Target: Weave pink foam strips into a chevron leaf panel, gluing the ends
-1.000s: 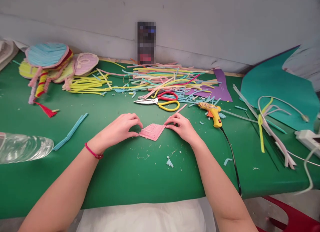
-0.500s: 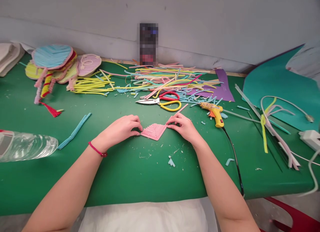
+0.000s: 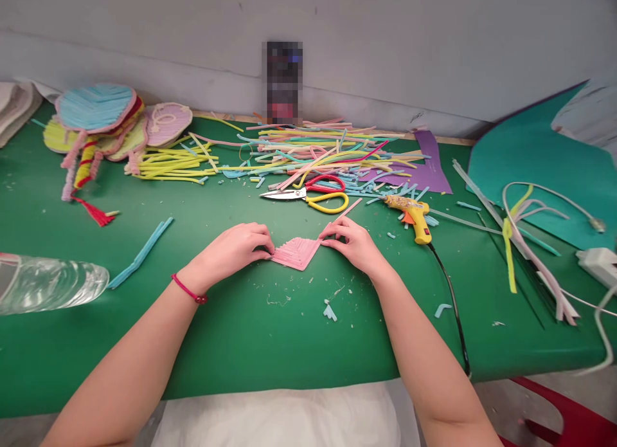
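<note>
Left hand (image 3: 240, 246) and right hand (image 3: 354, 247) pinch a pink panel (image 3: 299, 255) at opposite corners; uneven pulling could part its ribs (image 3: 295, 248).

No text, brand or number can be read. The dark upright rectangle (image 3: 282, 80) is blurred into squares. On the purple sheet (image 3: 434, 157), faint marks are seen but cannot be deciphered.

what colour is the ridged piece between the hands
The ridged piece is pink; the head view shows it best.
</note>
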A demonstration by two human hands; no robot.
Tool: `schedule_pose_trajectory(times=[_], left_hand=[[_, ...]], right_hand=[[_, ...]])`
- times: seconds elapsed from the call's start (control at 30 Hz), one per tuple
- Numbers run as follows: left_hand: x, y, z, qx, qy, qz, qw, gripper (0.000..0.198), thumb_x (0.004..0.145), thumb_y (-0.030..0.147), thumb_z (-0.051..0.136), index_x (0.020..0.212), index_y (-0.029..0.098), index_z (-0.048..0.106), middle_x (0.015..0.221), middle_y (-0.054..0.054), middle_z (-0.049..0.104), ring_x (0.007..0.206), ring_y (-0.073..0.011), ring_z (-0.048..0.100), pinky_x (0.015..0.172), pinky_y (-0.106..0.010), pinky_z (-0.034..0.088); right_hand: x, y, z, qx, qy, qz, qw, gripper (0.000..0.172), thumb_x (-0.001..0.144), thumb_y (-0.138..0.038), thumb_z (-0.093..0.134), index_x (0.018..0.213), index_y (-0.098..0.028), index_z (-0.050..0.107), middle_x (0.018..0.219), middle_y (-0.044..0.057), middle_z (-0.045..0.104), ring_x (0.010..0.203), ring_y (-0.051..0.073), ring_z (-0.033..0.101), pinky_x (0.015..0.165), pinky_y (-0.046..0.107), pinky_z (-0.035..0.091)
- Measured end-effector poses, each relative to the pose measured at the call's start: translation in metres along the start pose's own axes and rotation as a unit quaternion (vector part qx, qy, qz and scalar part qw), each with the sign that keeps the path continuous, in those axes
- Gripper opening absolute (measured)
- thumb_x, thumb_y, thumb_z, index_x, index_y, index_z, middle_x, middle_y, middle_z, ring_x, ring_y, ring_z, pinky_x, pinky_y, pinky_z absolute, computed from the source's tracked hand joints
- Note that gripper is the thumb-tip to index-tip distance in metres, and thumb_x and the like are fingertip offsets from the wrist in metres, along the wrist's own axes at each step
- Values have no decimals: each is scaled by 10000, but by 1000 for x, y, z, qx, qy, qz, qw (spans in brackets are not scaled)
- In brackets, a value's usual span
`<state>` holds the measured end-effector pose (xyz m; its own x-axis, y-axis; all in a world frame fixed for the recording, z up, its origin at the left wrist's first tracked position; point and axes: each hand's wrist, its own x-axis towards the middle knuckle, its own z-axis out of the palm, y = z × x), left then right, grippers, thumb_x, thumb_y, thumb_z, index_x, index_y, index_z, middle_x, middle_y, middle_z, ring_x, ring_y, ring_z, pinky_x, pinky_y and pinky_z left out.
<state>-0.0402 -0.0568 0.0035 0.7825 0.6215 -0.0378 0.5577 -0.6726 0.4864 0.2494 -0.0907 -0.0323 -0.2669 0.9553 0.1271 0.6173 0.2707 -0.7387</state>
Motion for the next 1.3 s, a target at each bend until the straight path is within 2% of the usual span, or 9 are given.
schedule_pose_trajectory(times=[0.3,0.53,0.67,1.17,1.3], left_hand=[[0,-2,3,24,5,16,1000,175,908,242,507,844,224,669,903,-15,637,815,-163,577,707,-268,400],[-2,0,-6,15,-12,-1,1000,163,897,239,517,919,234,678,932,-18,657,835,-164,600,724,-269,412],[-2,5,-6,47,-16,10,999,163,900,234,515,900,230,677,900,-17,665,815,-167,601,719,-277,407],[-1,8,-3,127,3,30,991,236,942,219,445,833,207,654,829,-13,661,737,-158,560,696,-283,372],[-1,7,0,137,14,45,989,272,955,224,413,832,202,655,832,-21,660,728,-157,558,702,-287,378]], right_hand=[[0,0,0,4,0,1,1000,107,844,-301,631,896,-265,717,942,27,587,745,136,557,703,293,481],[0,-1,-1,6,-1,5,1000,110,840,-312,633,890,-264,718,942,22,589,740,132,555,691,287,475],[0,-3,-2,5,-4,7,1000,109,843,-308,628,887,-258,714,940,25,584,743,134,551,693,290,473],[0,-2,-1,4,-4,7,1000,117,844,-327,628,889,-262,715,941,28,587,753,138,550,694,284,466],[0,-2,-2,-1,-8,8,1000,116,845,-317,627,894,-257,712,931,26,582,704,125,527,682,279,463]])
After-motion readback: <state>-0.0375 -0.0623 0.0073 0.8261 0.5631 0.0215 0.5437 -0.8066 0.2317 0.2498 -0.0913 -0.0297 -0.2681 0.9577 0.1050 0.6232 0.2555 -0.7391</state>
